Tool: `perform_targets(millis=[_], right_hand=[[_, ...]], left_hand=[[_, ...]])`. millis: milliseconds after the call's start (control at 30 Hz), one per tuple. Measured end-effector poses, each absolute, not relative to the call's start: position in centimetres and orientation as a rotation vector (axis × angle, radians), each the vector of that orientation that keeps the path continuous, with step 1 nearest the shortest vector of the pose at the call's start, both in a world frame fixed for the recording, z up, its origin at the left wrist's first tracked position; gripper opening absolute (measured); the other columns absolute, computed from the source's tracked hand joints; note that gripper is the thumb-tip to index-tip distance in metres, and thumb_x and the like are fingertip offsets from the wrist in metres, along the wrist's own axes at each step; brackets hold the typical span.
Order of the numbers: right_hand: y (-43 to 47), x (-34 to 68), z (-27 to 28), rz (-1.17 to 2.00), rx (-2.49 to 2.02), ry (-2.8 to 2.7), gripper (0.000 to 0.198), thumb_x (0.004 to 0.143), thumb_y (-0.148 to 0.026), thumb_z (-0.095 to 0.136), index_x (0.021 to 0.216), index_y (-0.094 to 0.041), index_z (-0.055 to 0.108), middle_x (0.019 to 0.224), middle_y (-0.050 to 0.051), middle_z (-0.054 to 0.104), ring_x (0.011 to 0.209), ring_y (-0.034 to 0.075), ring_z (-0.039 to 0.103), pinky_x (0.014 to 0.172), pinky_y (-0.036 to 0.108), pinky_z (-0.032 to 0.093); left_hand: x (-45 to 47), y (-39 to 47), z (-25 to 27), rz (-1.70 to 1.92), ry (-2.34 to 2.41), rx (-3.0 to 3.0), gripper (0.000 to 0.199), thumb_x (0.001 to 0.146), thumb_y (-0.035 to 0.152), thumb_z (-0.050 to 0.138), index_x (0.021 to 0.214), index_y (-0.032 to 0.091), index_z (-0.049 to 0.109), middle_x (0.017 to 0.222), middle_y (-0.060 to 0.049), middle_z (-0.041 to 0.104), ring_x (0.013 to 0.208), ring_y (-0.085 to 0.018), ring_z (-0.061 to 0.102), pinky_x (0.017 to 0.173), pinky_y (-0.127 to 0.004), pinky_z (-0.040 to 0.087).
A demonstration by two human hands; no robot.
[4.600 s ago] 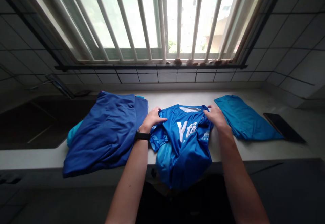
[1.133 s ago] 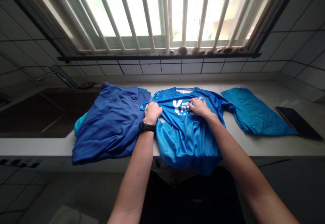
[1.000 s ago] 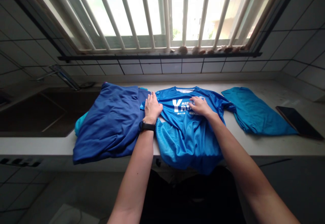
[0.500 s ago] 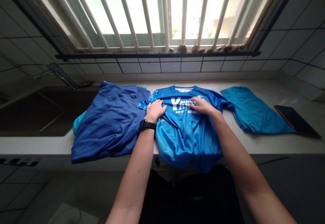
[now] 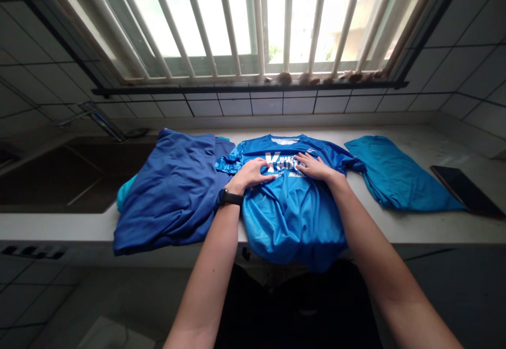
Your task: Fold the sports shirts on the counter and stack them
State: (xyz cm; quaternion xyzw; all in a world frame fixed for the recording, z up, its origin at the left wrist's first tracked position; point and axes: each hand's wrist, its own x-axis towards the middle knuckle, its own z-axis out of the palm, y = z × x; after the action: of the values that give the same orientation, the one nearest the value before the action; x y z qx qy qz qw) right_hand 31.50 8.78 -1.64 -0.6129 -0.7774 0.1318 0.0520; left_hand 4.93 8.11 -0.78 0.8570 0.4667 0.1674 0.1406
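A blue T-shirt (image 5: 292, 212) with white lettering lies front up on the counter, its collar toward the window and its rumpled lower part hanging over the front edge. My left hand (image 5: 253, 174), with a black watch (image 5: 231, 197) on the wrist, rests on the left of the chest, fingers stretched toward the print. On the right of the lettering my right hand (image 5: 314, 167) lies flat with its fingers spread. Both palms are on the cloth, and part of the print is hidden beneath them.
Left of the shirt lies a pile of darker blue cloth (image 5: 169, 191), partly over the sink (image 5: 90, 201) edge. A folded teal garment (image 5: 399, 172) and a dark flat phone or tablet (image 5: 466, 191) lie at right. Behind are a faucet (image 5: 103, 119) and a barred window (image 5: 237, 22).
My left hand has slid right across the chest, toward the lettering. The fingers of my right hand have flattened out on the print. The shirt stays in nearly the same place.
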Motion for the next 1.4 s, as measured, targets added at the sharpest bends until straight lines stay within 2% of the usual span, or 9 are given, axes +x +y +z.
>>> perform_targets(millis=[267, 533, 667, 767, 933, 1067, 1133, 1233, 1400], right_hand=[[10.3, 33.0, -2.6, 0.233, -1.840, -2.388, 0.058, 0.109, -0.041, 0.029, 0.164, -0.026, 0.037, 0.173, 0.004, 0.025, 0.162, 0.026, 0.018, 0.129, 0.059, 0.017], [8.7, 31.0, 0.2, -0.089, -1.770, -2.332, 0.061, 0.094, -0.003, 0.037, 0.151, -0.011, 0.054, 0.165, 0.015, 0.043, 0.156, 0.029, 0.035, 0.128, 0.053, 0.023], [5.4, 26.3, -0.7, 0.097, -1.570, -2.387, 0.053, 0.103, -0.022, 0.040, 0.155, -0.017, 0.052, 0.162, 0.013, 0.049, 0.148, 0.027, 0.047, 0.123, 0.040, 0.037], [3.7, 24.8, -2.1, 0.217, -1.556, -2.475, 0.054, 0.107, -0.039, 0.040, 0.159, -0.025, 0.046, 0.168, 0.008, 0.040, 0.156, 0.028, 0.034, 0.127, 0.051, 0.028], [4.1, 25.8, -3.0, 0.304, -1.533, -2.508, 0.054, 0.110, -0.042, 0.035, 0.160, -0.025, 0.044, 0.170, 0.006, 0.036, 0.160, 0.024, 0.024, 0.130, 0.049, 0.018], [4.8, 26.6, -2.9, 0.271, -1.598, -2.426, 0.053, 0.109, -0.040, 0.036, 0.156, -0.022, 0.049, 0.168, 0.008, 0.040, 0.159, 0.023, 0.027, 0.131, 0.048, 0.016], [5.0, 26.8, -2.9, 0.278, -1.627, -2.380, 0.052, 0.110, -0.038, 0.033, 0.156, -0.021, 0.049, 0.168, 0.008, 0.040, 0.159, 0.023, 0.029, 0.131, 0.049, 0.016], [5.2, 27.3, -2.7, 0.308, -1.568, -2.347, 0.051, 0.110, -0.036, 0.030, 0.154, -0.020, 0.051, 0.167, 0.008, 0.042, 0.158, 0.022, 0.032, 0.131, 0.048, 0.018], [5.5, 28.7, -1.9, 0.310, -1.499, -2.242, 0.048, 0.105, -0.031, 0.042, 0.150, -0.019, 0.054, 0.163, 0.011, 0.048, 0.153, 0.024, 0.041, 0.126, 0.045, 0.031]], left_hand=[[4.3, 8.2, -1.0, 0.472, 1.353, 2.423, 0.047, 0.078, 0.052, 0.078, 0.112, 0.020, 0.072, 0.126, -0.010, 0.069, 0.122, -0.027, 0.063, 0.111, -0.037, 0.048], [4.3, 9.0, -1.6, 0.398, 1.596, 2.428, 0.044, 0.090, 0.046, 0.066, 0.125, 0.018, 0.068, 0.134, -0.012, 0.068, 0.125, -0.027, 0.064, 0.110, -0.035, 0.048], [4.7, 8.7, -1.5, 0.345, 1.611, 2.433, 0.046, 0.095, 0.047, 0.062, 0.131, 0.019, 0.066, 0.144, -0.013, 0.064, 0.135, -0.028, 0.058, 0.116, -0.038, 0.042], [5.1, 8.3, -1.1, 0.321, 1.670, 2.387, 0.045, 0.097, 0.049, 0.059, 0.131, 0.021, 0.067, 0.150, -0.013, 0.060, 0.143, -0.029, 0.051, 0.119, -0.042, 0.038], [5.6, 7.4, 0.8, 0.524, 1.666, 2.404, 0.042, 0.098, 0.051, 0.054, 0.105, 0.016, 0.075, 0.119, -0.014, 0.075, 0.114, -0.027, 0.068, 0.100, -0.034, 0.050], [5.0, 5.1, 1.9, 0.160, 1.573, 2.319, 0.043, 0.087, 0.058, 0.066, 0.068, 0.019, 0.069, 0.074, -0.007, 0.073, 0.075, -0.023, 0.068, 0.070, -0.031, 0.050], [4.6, 3.2, 1.9, 0.093, 1.576, 2.325, 0.030, 0.079, 0.049, 0.077, 0.073, 0.021, 0.068, 0.079, -0.005, 0.075, 0.077, -0.023, 0.068, 0.068, -0.030, 0.048], [3.9, -0.2, 2.0, 0.169, 1.746, 2.353, 0.008, 0.084, 0.029, 0.066, 0.087, 0.022, 0.070, 0.094, -0.008, 0.077, 0.086, -0.026, 0.070, 0.074, -0.032, 0.049], [1.3, -6.3, 5.0, 0.148, 2.405, 1.952, 0.022, 0.088, 0.024, 0.048, 0.088, 0.026, 0.070, 0.089, -0.011, 0.077, 0.085, -0.032, 0.073, 0.069, -0.036, 0.047]])
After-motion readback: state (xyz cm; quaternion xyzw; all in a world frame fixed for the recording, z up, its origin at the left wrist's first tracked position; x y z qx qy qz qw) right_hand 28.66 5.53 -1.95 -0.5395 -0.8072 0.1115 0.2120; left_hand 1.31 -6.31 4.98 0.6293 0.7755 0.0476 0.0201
